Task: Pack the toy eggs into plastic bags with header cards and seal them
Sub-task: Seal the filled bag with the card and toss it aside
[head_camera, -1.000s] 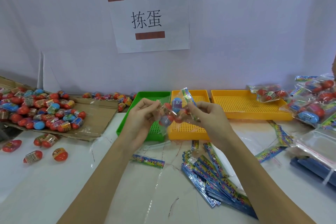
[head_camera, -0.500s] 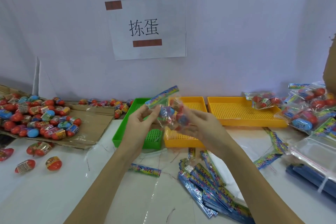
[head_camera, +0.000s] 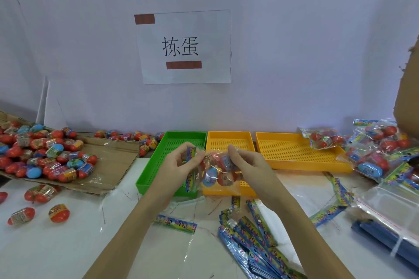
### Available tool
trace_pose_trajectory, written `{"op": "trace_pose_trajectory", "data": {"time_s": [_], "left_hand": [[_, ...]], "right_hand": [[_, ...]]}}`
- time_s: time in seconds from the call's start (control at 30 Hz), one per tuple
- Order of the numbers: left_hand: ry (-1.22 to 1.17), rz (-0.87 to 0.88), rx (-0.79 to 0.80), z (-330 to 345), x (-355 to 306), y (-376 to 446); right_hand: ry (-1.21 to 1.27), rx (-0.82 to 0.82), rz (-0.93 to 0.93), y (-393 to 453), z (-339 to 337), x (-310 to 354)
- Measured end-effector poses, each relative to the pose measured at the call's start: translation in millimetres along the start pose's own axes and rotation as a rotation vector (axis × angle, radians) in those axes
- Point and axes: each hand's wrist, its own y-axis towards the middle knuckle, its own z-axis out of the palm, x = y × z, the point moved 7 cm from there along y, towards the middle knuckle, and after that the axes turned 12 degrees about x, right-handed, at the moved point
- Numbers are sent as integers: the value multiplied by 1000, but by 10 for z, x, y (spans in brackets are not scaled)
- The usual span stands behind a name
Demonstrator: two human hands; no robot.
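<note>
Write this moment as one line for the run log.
left hand: pinches header card | right hand: grips bag | step: sealing

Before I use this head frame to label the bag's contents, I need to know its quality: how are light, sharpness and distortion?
Head view: even, soft light, only faint shadows; wide-angle bending curves the table edge. The sign reads sharp. The bag between the left hand and right hand is softly smeared, its plastic glinting, so the egg prints are unreadable.
</note>
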Motion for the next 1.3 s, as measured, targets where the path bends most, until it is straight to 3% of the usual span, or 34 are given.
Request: {"op": "trace_pose_trajectory", "data": {"time_s": [0.1,0.3,0.57,0.83,1.03,1.3], "left_hand": [[13,30,24,35,-27,0],[5,90,-117,-85,-61,-1],[241,104,-278,8,-60,-50],[429,198,-349,19,-186,-83],[382,150,-364,-27,-105,-77],[391,184,-341,-7,-217,-85]], "right_hand": [[34,-41,5,-5,1,-8],[306,-24,55,-20,-13,-23],[259,-26,35,-28,83,8],[380,-181,93,-35,13,-83],[354,55,131,-22,151,-85],[373,-9,89,0,-34,-86]]}}
